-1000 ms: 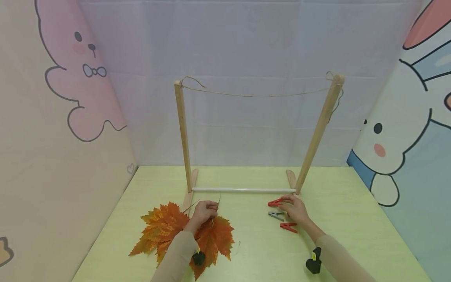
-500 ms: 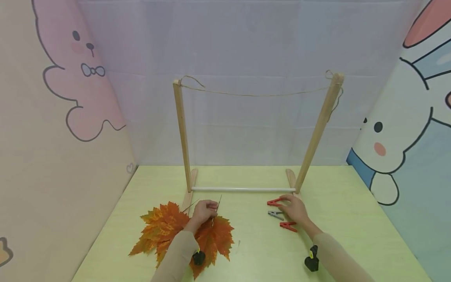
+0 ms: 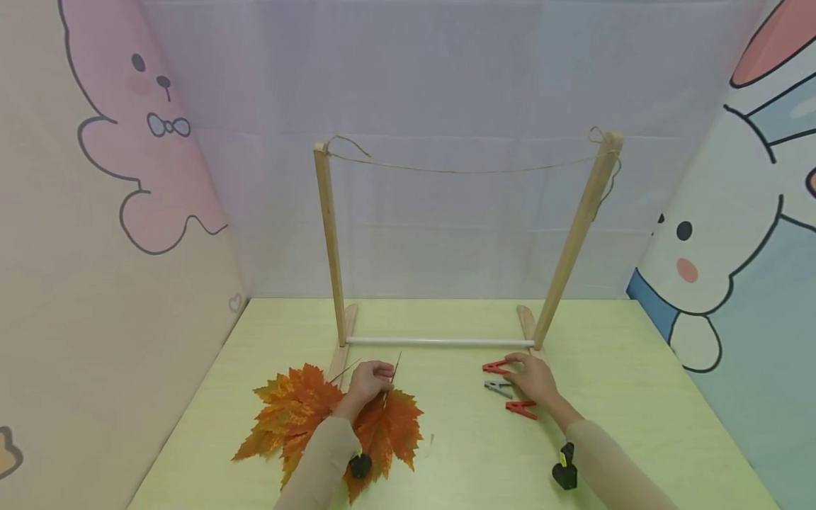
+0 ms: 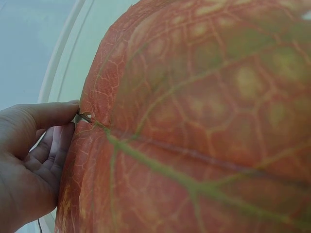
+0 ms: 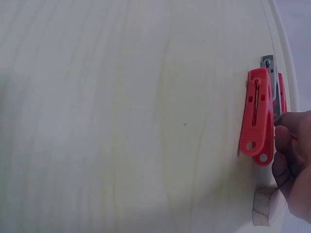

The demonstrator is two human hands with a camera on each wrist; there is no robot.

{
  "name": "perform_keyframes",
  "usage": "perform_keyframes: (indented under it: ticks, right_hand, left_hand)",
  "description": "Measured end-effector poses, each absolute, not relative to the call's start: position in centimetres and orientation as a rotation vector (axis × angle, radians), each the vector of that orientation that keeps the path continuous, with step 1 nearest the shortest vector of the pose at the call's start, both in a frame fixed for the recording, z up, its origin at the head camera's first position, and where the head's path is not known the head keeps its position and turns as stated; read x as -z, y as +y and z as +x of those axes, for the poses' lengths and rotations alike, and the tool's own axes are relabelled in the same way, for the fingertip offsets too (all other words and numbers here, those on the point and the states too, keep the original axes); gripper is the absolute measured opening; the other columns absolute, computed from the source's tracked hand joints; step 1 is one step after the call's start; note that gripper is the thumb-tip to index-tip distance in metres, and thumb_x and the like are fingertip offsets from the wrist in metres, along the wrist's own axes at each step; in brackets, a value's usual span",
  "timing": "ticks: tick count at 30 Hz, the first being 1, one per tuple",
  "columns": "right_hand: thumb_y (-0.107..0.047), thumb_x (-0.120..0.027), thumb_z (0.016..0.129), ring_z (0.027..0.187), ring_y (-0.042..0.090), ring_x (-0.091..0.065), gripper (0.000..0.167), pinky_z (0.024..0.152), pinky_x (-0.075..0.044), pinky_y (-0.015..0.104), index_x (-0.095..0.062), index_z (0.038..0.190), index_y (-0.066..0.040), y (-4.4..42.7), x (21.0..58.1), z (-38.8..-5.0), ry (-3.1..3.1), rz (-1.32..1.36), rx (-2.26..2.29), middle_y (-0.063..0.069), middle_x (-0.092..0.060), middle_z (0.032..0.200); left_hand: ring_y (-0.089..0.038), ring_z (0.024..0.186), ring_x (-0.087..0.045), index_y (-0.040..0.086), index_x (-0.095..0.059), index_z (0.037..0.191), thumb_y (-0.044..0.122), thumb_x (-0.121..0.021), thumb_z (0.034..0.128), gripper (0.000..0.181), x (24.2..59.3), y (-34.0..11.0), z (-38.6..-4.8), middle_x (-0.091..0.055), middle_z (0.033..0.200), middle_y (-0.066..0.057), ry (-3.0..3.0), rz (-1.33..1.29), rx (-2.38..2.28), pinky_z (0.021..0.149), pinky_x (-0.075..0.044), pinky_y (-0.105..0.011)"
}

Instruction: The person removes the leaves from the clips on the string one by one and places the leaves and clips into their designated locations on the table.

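Note:
In the head view, my left hand pinches the thin stem of an orange-red maple leaf. That leaf fills most of the left wrist view, where thumb and finger meet at the stem's base. Another orange maple leaf lies to the left, partly under my forearm. My right hand pinches the rear end of the farthest red clothespin, which is mostly hidden in the right wrist view. A grey clothespin and a nearer red clothespin lie beside that hand, on the table.
A wooden frame stands behind the hands, with a left post, a right post and a white crossbar low between them. A thin twine sags between the post tops. Printed walls rise around the pale table.
The right hand's fingers have closed in slightly at the far red clothespin; a red bit that showed below them is now hidden. The left hand and leaves stay almost still.

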State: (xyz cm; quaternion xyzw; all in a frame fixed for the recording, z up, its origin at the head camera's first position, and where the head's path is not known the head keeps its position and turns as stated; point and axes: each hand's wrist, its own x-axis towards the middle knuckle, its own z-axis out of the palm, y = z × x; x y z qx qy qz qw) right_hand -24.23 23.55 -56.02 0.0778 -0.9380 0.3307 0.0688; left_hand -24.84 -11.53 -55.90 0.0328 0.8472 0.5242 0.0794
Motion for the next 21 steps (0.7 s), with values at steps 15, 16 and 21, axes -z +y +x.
perform_keyframes:
  ticks: [15, 16, 21]
  right_hand:
    - [-0.015, -0.073, 0.075, 0.081, 0.028, -0.06, 0.035, 0.072, -0.047, 0.042, -0.065, 0.105, -0.001, 23.69, 55.97, -24.15, -2.87, 0.209, -0.997, 0.017, -0.064, 0.105]
    - [-0.016, -0.073, 0.075, 0.077, 0.025, -0.059, 0.035, 0.07, -0.047, 0.04, -0.065, 0.106, -0.001, 23.71, 55.88, -24.08, -2.871, 0.211, -1.0, 0.017, -0.064, 0.105]
    - [-0.021, -0.069, 0.079, 0.064, 0.017, -0.053, 0.036, 0.064, -0.047, 0.038, -0.063, 0.108, 0.001, 23.95, 55.16, -23.64, -2.869, 0.263, -0.967, 0.016, -0.066, 0.097]
  left_hand:
    - [-0.022, 0.079, -0.062, -0.007, -0.065, 0.1, -0.006, -0.069, 0.0718, 0.028, 55.64, -11.33, -24.67, -0.067, 0.091, -0.015, 2.54, 0.088, -1.55, 0.07, -0.052, -0.033]
    - [-0.022, 0.078, -0.063, -0.007, -0.064, 0.1, -0.005, -0.069, 0.0719, 0.028, 55.6, -11.33, -24.66, -0.067, 0.09, -0.016, 2.537, 0.095, -1.552, 0.07, -0.052, -0.033]
    - [-0.023, 0.08, -0.063, -0.009, -0.062, 0.102, -0.003, -0.069, 0.0725, 0.031, 55.55, -11.39, -24.74, -0.066, 0.089, -0.015, 2.517, 0.119, -1.582, 0.07, -0.052, -0.033]
